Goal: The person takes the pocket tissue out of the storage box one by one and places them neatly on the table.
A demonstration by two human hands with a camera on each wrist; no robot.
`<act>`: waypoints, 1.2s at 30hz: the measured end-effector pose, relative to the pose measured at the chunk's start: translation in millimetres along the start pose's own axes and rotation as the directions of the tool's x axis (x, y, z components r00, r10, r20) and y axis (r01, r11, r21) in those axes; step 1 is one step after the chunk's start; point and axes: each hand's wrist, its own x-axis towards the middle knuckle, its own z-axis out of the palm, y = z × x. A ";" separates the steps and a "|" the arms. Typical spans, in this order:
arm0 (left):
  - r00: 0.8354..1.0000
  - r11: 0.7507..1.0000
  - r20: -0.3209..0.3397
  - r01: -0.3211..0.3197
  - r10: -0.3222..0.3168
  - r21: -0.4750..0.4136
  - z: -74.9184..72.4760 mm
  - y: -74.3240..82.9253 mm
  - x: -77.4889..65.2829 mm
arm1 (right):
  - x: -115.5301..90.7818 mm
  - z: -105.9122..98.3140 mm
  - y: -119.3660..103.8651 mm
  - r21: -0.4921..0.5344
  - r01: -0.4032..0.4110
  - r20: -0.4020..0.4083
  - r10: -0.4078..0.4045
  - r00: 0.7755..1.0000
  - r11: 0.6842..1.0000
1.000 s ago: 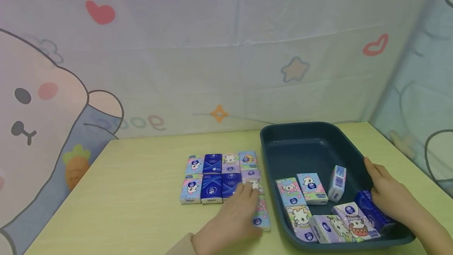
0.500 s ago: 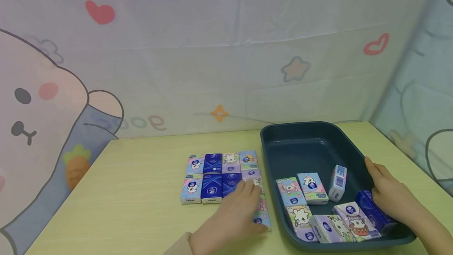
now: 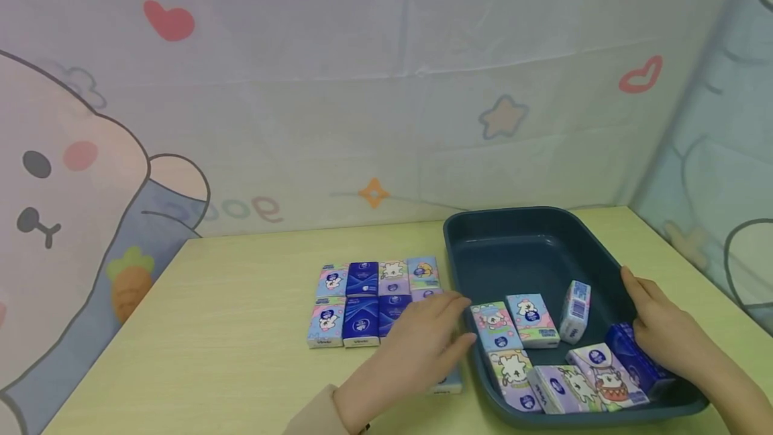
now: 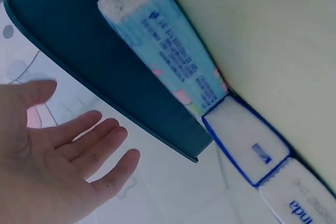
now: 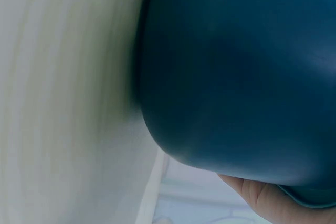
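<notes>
My left hand [image 3: 417, 348] hovers over the right end of a block of pocket tissue packs [image 3: 361, 319], its fingertips close to the left rim of a dark teal tray [image 3: 519, 257]. In the left wrist view its fingers are loosely spread and hold nothing. Partly hidden under this hand, one light blue pack [image 3: 448, 382] shows beside the tray. My right hand [image 3: 670, 337] grips the tray's right rim. Several tissue packs lie inside the tray's near half, among them a pink-and-blue one [image 3: 533, 321] and a dark blue one [image 3: 634, 358].
The pale yellow table [image 3: 229, 314] extends to the left of the packs. A cloth backdrop [image 3: 314, 119] with cartoon prints hangs behind, and another cloth [image 3: 725, 173] borders the right side. One pack [image 3: 576, 312] stands on its narrow side in the tray.
My left hand has shifted right and slightly up from the packs, towards the tray's left rim. My right hand and the tray stay in place.
</notes>
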 end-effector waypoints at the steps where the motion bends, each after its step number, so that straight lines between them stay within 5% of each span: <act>1: 1.000 1.000 0.008 -0.005 0.005 0.017 0.1 0.4 2.0 | 0.3 0.1 -0.3 0.000 0.000 0.000 0.000 1.000 1.000; 12: 0.996 0.994 0.071 -0.061 0.054 0.094 8.1 4.2 32.0 | 1.6 -0.3 -2.2 -0.005 0.009 -0.013 -0.009 1.000 1.000; 18: 0.989 0.998 0.150 0.003 -0.013 0.068 13.5 10.1 43.7 | 1.8 -1.1 -1.9 -0.004 0.005 -0.009 -0.005 1.000 1.000; 26: 0.982 0.996 0.177 0.057 -0.068 0.063 16.6 15.9 51.3 | 1.5 -2.2 -0.7 -0.005 0.012 -0.014 -0.012 1.000 1.000; 36: 0.962 0.971 0.214 0.124 -0.169 0.207 24.7 29.1 59.3 | 0.2 -0.1 -0.6 -0.005 0.000 -0.001 0.000 1.000 1.000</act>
